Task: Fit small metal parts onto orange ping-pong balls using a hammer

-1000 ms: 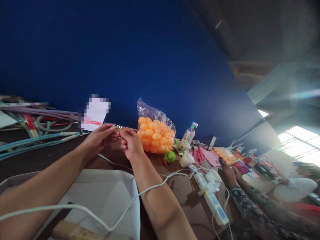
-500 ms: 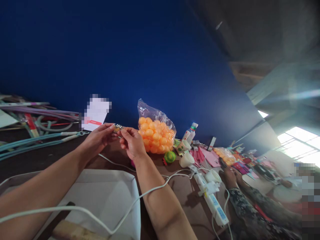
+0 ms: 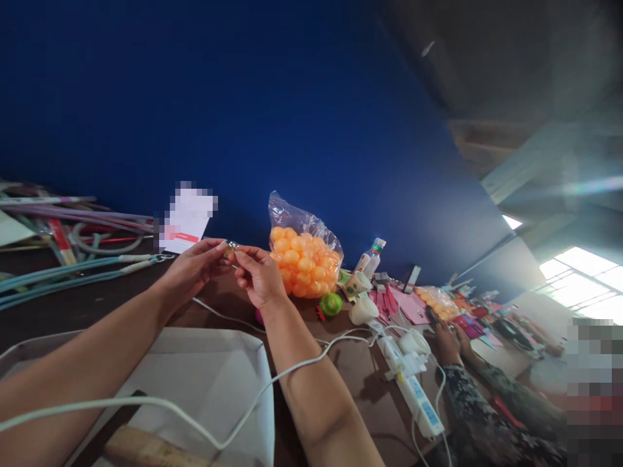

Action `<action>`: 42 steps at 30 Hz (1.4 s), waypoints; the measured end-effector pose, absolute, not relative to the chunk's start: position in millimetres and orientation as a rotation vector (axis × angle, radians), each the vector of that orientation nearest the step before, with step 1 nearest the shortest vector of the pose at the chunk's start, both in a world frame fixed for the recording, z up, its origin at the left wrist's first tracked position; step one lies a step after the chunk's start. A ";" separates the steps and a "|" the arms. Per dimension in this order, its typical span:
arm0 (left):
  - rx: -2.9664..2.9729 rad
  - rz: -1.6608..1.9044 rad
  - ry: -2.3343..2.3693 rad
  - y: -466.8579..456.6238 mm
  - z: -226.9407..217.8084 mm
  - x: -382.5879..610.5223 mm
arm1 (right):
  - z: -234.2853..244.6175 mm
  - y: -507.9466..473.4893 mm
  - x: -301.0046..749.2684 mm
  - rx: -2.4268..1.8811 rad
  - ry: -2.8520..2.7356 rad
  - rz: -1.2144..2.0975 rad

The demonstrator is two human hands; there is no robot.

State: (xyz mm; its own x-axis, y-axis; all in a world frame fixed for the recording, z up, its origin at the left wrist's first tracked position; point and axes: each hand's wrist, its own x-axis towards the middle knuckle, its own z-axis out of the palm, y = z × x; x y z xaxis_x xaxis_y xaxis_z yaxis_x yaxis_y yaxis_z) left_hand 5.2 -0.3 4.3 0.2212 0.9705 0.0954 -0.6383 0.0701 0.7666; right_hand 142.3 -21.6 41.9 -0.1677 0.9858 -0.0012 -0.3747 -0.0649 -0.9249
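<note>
Between the fingertips of both hands is a small shiny piece [image 3: 232, 246], silver and yellowish; its kind is too small to make out. My left hand [image 3: 200, 264] pinches it from the left with thumb and fingers. From the right, my right hand [image 3: 263, 275] grips it too, thumb on top and fingers curled beneath. Just beyond the right hand stands a clear plastic bag of orange balls [image 3: 304, 263]. A green round object [image 3: 331, 303] with a red part lies beside the bag. Below my forearms is a white tray [image 3: 219, 363].
A white cable [image 3: 287, 373] runs across my right forearm. A power strip [image 3: 413, 389], white tape-like rolls [image 3: 363, 311] and a bottle [image 3: 372, 256] are at the right. Bluish cords [image 3: 63, 275] lie left. Another person's hands [image 3: 448, 340] work farther right.
My hands stay together on the small shiny piece, with only a slight shift of the fingers. The piece shows a little less between them.
</note>
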 end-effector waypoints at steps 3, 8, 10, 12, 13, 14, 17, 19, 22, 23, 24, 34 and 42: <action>0.824 1.307 0.560 -0.9 4.5 6.0 | 42.1 -22.3 143.0 -0.825 -1.036 1.535; 0.822 1.313 0.575 -3.6 5.7 7.9 | 42.6 -21.2 145.4 -0.821 -1.031 1.549; 0.822 1.317 0.593 -4.3 6.1 8.5 | 42.5 -20.5 146.7 -0.840 -1.027 1.553; 0.816 1.316 0.601 -4.2 6.1 8.9 | 41.9 -19.9 147.8 -0.858 -1.025 1.557; 0.814 1.314 0.601 -4.0 6.0 9.1 | 41.5 -19.6 148.3 -0.864 -1.026 1.558; 0.814 1.312 0.601 -3.6 5.9 9.3 | 41.0 -19.4 148.7 -0.866 -1.029 1.558; 0.817 1.313 0.614 -2.6 5.0 9.7 | 39.8 -19.2 149.3 -0.860 -1.040 1.556; 0.817 1.327 0.629 -2.0 4.0 10.0 | 39.8 -19.5 149.5 -0.855 -1.041 1.558; 0.819 1.332 0.629 -0.6 2.1 10.1 | 40.4 -19.5 149.6 -0.862 -1.024 1.566; 0.816 1.330 0.626 0.0 1.5 10.1 | 40.5 -19.3 149.7 -0.867 -1.019 1.568; 0.813 1.328 0.623 0.6 0.9 10.1 | 40.5 -19.0 149.8 -0.872 -1.017 1.570; 0.811 1.325 0.594 1.9 -0.8 8.3 | 39.8 -18.3 147.0 -0.889 -1.029 1.515; 0.779 1.312 0.625 -2.4 5.3 10.3 | 36.3 -18.0 145.8 -0.934 -1.087 1.441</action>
State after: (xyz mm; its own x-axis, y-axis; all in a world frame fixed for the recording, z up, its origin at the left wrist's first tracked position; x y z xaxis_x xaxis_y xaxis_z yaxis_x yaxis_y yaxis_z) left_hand 10.3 -2.4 5.3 0.1626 0.9863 0.0276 -0.6005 0.0767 0.7959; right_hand 145.8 -18.0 36.3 -0.1399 0.9901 0.0082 -0.2799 -0.0316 -0.9595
